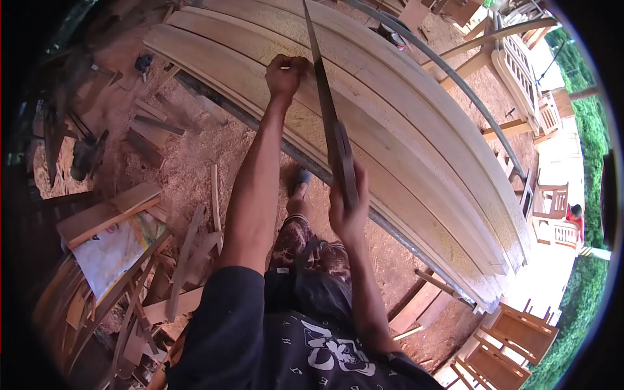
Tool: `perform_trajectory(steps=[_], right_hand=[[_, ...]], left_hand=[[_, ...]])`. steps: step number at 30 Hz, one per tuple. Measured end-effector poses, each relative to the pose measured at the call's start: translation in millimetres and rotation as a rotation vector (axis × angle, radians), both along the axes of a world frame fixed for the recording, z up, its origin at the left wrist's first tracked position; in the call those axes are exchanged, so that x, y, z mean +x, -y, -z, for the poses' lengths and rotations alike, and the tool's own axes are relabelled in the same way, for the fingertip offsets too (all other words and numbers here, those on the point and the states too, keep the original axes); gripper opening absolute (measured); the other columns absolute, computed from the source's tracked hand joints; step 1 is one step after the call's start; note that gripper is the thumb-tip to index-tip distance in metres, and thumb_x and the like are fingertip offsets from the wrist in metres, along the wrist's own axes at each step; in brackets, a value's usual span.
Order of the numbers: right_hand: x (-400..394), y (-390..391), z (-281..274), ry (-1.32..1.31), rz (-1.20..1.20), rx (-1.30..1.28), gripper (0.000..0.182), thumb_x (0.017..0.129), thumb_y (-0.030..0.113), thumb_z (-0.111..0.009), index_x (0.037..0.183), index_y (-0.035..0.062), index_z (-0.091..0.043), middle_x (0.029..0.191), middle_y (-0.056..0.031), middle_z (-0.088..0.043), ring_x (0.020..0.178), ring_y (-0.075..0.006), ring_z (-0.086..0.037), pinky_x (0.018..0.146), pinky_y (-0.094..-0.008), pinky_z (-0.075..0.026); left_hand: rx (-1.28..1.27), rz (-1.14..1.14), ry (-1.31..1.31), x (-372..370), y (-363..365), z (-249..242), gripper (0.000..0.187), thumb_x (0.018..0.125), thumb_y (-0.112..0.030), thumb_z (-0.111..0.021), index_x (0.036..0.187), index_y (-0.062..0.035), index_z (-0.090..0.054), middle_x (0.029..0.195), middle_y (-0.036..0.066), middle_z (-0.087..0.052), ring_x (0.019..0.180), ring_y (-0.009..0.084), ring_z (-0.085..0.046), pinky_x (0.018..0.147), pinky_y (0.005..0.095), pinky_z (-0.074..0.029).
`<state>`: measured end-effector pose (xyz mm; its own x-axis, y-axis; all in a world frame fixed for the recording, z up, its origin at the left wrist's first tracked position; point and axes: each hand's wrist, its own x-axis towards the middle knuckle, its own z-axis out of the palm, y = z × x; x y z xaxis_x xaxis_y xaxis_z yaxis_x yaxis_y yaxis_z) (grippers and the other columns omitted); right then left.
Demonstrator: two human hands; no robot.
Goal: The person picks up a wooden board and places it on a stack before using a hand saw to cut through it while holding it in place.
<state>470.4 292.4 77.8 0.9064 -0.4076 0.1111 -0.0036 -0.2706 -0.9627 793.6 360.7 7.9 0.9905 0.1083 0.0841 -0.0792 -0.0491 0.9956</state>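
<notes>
The right hand (350,211) is gripping a long, dark, tapering metal handsaw (329,107), fingers wrapped around its handle (348,175); it is slanting over pale wooden planks (416,143). The left hand (284,77) is holding its fingers curled nearby; whether they are gripping anything, I cannot tell.

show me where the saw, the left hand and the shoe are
saw (329,107): head view, on the blade near the handle
left hand (283,78): head view, on the back of the hand
shoe (301,175): head view, on its upper
</notes>
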Motion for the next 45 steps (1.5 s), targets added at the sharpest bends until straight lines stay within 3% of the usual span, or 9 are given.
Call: perform_trajectory(steps=[5,10,14,21,28,36,37,41,45], right_hand=[[140,18,-55,0.029,0.014,-0.090,0.040,0.095,0.009,-0.057,0.133,0.0017,-0.046,0.084,-0.0215,-0.063,0.076,-0.0328,-0.062,0.072,-0.0394,-0.051],[-93,-14,-54,-0.165,0.009,0.079,0.051,0.096,0.007,-0.052,0.145,0.0019,-0.040,0.116,-0.0146,-0.061,0.100,-0.0185,-0.058,0.089,-0.0341,-0.048],[-239,-31,-64,-0.200,0.053,0.120,0.057,0.096,0.011,-0.055,0.147,-0.0045,-0.036,0.140,-0.0227,-0.055,0.130,-0.0252,-0.055,0.108,-0.0385,-0.042],[88,0,0,0.176,0.029,-0.045,0.040,0.099,0.011,-0.054,0.138,0.0046,-0.046,0.086,-0.0051,-0.057,0.069,-0.0092,-0.053,0.060,-0.0261,-0.044],[86,13,-44,-0.064,-0.068,0.170,0.057,0.101,0.028,-0.061,0.148,0.0052,-0.038,0.097,-0.0186,-0.067,0.081,-0.0233,-0.066,0.077,-0.0385,-0.054],[40,-10,-30,0.070,0.025,-0.034,0.051,0.098,0.010,-0.056,0.146,0.0057,-0.039,0.088,-0.0213,-0.066,0.072,-0.0308,-0.066,0.069,-0.0389,-0.052],[2,-13,-42,-0.117,-0.038,0.125,0.045,0.100,0.006,-0.049,0.144,0.0013,-0.040,0.108,-0.0122,-0.059,0.090,-0.0160,-0.056,0.078,-0.0322,-0.048],[-190,-25,-42,-0.113,-0.004,0.101,0.053,0.099,0.010,-0.049,0.147,-0.0037,-0.033,0.143,-0.0251,-0.050,0.132,-0.0286,-0.053,0.110,-0.0418,-0.040],[-219,-27,-40,-0.102,0.000,0.057,0.056,0.098,0.010,-0.052,0.148,-0.0040,-0.031,0.141,-0.0254,-0.052,0.131,-0.0309,-0.054,0.109,-0.0417,-0.042]], left_hand=[[-0.117,0.018,0.074,29,0,34,0.026,0.080,-0.023,-0.082,0.089,-0.0007,-0.072,0.083,0.010,-0.073,0.073,0.0152,-0.068,0.069,0.0318,-0.053],[-0.019,0.048,0.013,11,-1,8,0.022,0.086,-0.021,-0.080,0.092,-0.0026,-0.071,0.088,0.003,-0.069,0.079,0.0103,-0.060,0.072,0.0287,-0.049],[-0.026,0.026,0.034,4,3,3,0.022,0.086,-0.022,-0.079,0.092,-0.0027,-0.071,0.087,0.004,-0.070,0.078,0.0102,-0.061,0.071,0.0286,-0.049],[0.079,-0.058,0.047,12,6,7,0.029,0.080,-0.029,-0.079,0.089,-0.0020,-0.071,0.087,0.013,-0.074,0.081,0.0232,-0.071,0.077,0.0366,-0.055],[0.050,0.043,0.024,25,-5,25,0.034,0.081,-0.033,-0.079,0.091,-0.0006,-0.072,0.091,0.015,-0.075,0.088,0.0295,-0.072,0.082,0.0398,-0.055],[0.241,0.014,0.021,8,-4,-6,0.036,0.084,-0.030,-0.079,0.103,-0.0004,-0.071,0.090,0.010,-0.073,0.079,0.0172,-0.068,0.074,0.0328,-0.052],[0.233,0.007,0.004,4,-5,-13,0.036,0.084,-0.030,-0.079,0.103,-0.0004,-0.071,0.090,0.010,-0.073,0.079,0.0172,-0.068,0.074,0.0328,-0.052],[0.111,0.030,-0.075,0,-2,-14,0.037,0.084,-0.034,-0.079,0.100,-0.0015,-0.070,0.087,0.007,-0.072,0.077,0.0163,-0.066,0.073,0.0326,-0.052],[0.151,-0.030,0.089,12,1,12,0.033,0.078,-0.033,-0.078,0.085,-0.0029,-0.069,0.080,0.011,-0.073,0.073,0.0222,-0.070,0.070,0.0365,-0.054]])
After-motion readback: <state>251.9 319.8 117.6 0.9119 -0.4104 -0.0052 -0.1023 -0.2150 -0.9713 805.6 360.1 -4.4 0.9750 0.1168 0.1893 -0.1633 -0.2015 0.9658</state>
